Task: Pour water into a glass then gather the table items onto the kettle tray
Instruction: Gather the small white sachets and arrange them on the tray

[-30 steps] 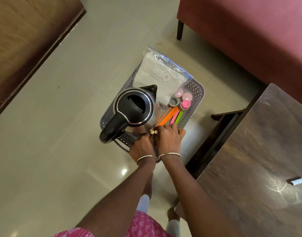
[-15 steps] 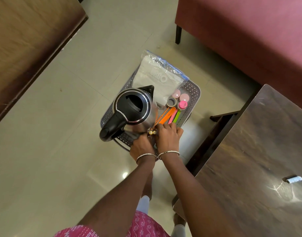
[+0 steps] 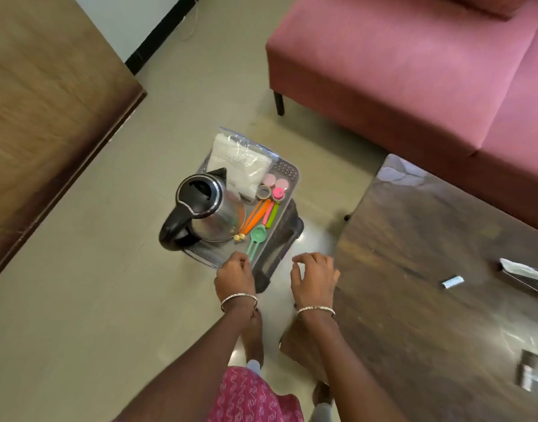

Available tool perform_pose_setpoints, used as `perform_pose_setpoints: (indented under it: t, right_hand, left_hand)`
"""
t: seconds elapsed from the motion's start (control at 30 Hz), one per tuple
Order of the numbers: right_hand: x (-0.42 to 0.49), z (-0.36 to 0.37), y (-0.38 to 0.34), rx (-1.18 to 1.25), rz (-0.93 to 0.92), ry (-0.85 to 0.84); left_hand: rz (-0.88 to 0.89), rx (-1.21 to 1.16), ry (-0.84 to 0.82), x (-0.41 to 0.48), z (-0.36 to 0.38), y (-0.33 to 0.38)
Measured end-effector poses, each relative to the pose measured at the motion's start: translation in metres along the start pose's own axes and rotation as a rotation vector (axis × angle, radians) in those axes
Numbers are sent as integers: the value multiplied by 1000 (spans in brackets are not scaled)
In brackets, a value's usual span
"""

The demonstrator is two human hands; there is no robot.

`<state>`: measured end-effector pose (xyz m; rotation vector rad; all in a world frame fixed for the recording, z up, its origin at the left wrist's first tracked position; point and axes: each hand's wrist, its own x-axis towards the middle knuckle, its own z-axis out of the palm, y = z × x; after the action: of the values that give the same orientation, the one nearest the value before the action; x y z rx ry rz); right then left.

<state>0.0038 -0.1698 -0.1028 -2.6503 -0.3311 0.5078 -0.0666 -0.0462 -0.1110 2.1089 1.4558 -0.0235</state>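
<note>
On perforated grey tray (image 3: 287, 171): steel kettle (image 3: 211, 210), w/ plastic utensils (image 3: 263, 216).

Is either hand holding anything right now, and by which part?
The left hand touches the green squeezer at its handle tips; a real grip can't be told. The right hand holds nothing.

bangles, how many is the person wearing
2: one bangle on the left wrist, just behind the left hand near the tray; the other bangle on the right wrist, behind the right hand. None seem hidden.
</note>
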Motion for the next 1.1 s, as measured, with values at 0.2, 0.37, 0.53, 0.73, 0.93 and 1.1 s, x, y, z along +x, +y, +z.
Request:
perform_pose_setpoints:
  t: [0.2,0.37,0.53,0.73,0.93,1.1]
  right_hand:
    - [-43,-42,73,64,133,-33]
    - [-77,-92,171,105,261,32]
    - [-94,-137,259,158,382,75]
    - [-100,-177,351,168,519,169]
    - [-100,-188,420,243,639,287]
    - [-89,-182,463,267,756,376]
  left_hand:
    - [117,-59,-92,-72,24,26]
    - [249,-7,-192,-160,76,77]
    - [352,-77,-286,-221,122,127]
    - [446,31,-331,-256,171,184]
    - [512,91,-423,-250,227,232]
    - [545,175,-385,-239,258,259]
